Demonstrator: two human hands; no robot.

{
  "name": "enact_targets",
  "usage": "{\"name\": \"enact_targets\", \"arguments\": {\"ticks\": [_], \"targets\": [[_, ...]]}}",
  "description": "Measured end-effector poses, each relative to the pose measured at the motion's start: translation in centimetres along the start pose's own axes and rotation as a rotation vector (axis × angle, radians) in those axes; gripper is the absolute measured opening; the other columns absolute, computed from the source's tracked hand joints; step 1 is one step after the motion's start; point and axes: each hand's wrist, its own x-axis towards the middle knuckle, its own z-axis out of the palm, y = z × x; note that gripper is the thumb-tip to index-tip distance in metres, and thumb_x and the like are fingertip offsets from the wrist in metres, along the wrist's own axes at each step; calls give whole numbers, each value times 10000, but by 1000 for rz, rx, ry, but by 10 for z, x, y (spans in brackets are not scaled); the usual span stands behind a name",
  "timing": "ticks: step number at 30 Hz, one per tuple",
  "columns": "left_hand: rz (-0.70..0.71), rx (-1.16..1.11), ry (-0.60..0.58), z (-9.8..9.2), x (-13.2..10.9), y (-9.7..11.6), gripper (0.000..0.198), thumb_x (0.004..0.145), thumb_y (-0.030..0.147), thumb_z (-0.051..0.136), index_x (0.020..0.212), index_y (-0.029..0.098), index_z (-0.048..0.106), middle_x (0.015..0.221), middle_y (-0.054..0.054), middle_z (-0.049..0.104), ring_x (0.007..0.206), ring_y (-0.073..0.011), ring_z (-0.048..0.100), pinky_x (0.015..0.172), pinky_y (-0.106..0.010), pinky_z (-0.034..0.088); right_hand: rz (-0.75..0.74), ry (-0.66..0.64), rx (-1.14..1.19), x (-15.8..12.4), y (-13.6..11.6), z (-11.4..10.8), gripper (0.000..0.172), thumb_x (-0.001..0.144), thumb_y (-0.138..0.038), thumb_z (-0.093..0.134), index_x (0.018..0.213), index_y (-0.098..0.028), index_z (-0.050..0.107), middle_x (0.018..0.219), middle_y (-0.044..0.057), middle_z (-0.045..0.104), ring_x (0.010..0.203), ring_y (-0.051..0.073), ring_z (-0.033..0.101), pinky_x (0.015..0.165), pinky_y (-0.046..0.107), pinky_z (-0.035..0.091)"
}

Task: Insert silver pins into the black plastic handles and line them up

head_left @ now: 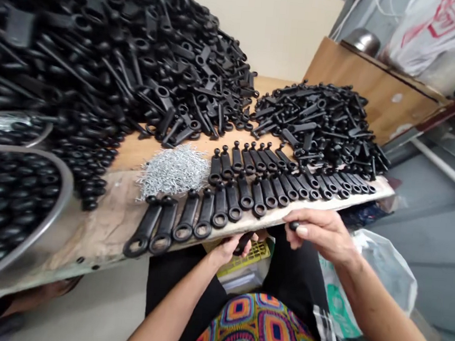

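Observation:
My left hand (232,248) is below the table edge, closed around a black plastic lever piece (244,242). My right hand (320,230) is at the table's front edge, pinching a small black part (294,225) between thumb and fingers. Just beyond both hands, rows of black lever pieces with ring ends (224,205) lie side by side on the wooden table (111,219). A heap of small silver pins (174,170) lies to the left of those rows.
A huge pile of black lever parts (114,49) fills the table's left and back; a smaller pile (323,123) sits at the right. A metal bowl of black rings (5,204) stands at the left. Plastic bags (377,279) and a yellow crate (250,255) are below the table.

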Motion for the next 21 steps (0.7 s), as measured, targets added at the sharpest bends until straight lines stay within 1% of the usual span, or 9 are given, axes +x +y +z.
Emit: {"name": "enact_targets", "arguments": {"ticks": [2, 4, 5, 7, 10, 13, 15, 18, 21], "targets": [[2, -39, 26, 17, -12, -7, 490, 855, 523, 355, 878, 78, 558, 509, 4, 474, 414, -77, 431, 421, -202, 335, 65, 25, 250, -28, 37, -4, 198, 771, -260, 618, 938, -162, 658, 647, 29, 620, 497, 108, 553, 482, 219, 446], [30, -93, 59, 36, -28, -11, 495, 837, 537, 365, 874, 80, 552, 488, 3, 455, 426, -98, 448, 424, -214, 337, 115, 48, 446, -47, 69, -1, 187, 770, -266, 622, 914, -151, 653, 604, 25, 606, 458, 104, 547, 440, 202, 430], [45, -118, 77, 45, -35, -13, 483, 831, 537, 372, 873, 88, 544, 489, 8, 443, 438, -105, 453, 427, -219, 344, 133, 54, 524, -54, 82, 2, 184, 772, -265, 619, 910, -147, 649, 594, 22, 601, 447, 104, 548, 427, 195, 425], [65, -158, 116, 61, -48, -15, 446, 831, 523, 376, 872, 105, 526, 494, 17, 419, 455, -114, 457, 418, -222, 350, 153, 48, 647, -63, 100, 6, 179, 776, -262, 616, 902, -138, 641, 588, 22, 596, 436, 106, 552, 411, 186, 421], [95, -201, 162, 79, -62, -15, 342, 837, 449, 420, 867, 118, 503, 513, 13, 429, 468, -120, 468, 396, -214, 355, 159, -3, 766, -67, 110, 8, 190, 777, -265, 616, 905, -126, 631, 611, 33, 602, 443, 112, 563, 410, 188, 431], [121, -200, 156, 89, -70, -13, 215, 789, 326, 542, 824, 123, 481, 526, 9, 454, 473, -121, 495, 382, -190, 355, 140, -56, 837, -67, 110, 5, 196, 783, -262, 608, 917, -121, 623, 626, 39, 607, 455, 117, 571, 416, 191, 441], [127, -191, 144, 95, -74, -11, 192, 750, 263, 588, 800, 134, 455, 541, 10, 473, 483, -131, 525, 385, -184, 371, 128, -76, 871, -65, 109, 3, 201, 781, -265, 609, 920, -120, 620, 628, 39, 608, 455, 117, 572, 411, 191, 443], [122, -190, 150, 103, -78, -9, 165, 762, 235, 558, 809, 152, 423, 631, -6, 531, 510, -158, 569, 398, -215, 418, 142, -84, 890, -64, 112, 0, 226, 763, -289, 631, 915, -122, 616, 627, 35, 611, 446, 119, 567, 396, 195, 444], [118, -181, 143, 107, -77, -8, 127, 793, 231, 503, 823, 160, 401, 705, -22, 566, 453, -143, 548, 373, -215, 396, 161, -83, 874, -64, 114, -1, 243, 751, -305, 646, 912, -126, 613, 622, 30, 611, 438, 118, 561, 396, 201, 446]]}}
